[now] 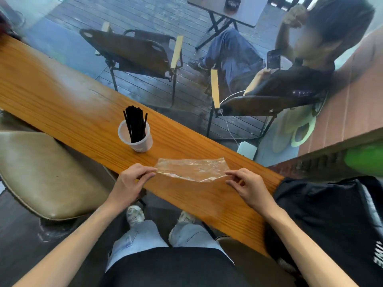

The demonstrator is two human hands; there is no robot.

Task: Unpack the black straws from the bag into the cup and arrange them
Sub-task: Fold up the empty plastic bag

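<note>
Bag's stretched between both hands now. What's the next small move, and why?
Probably set the clear bag down: it looks empty, pinched by the left hand and right hand, while the black straws lean unevenly in the cup and need arranging.

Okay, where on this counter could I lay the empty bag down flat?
Bare wood lies beyond the cup of black straws, running up the counter to the far left. Another free strip sits between your hands and the black bag. It is tighter around the cup and the plastic bag.

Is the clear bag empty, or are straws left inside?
Empty. The clear bag lies flat and see-through between the left hand and right hand; the black straws stand in the cup.
</note>
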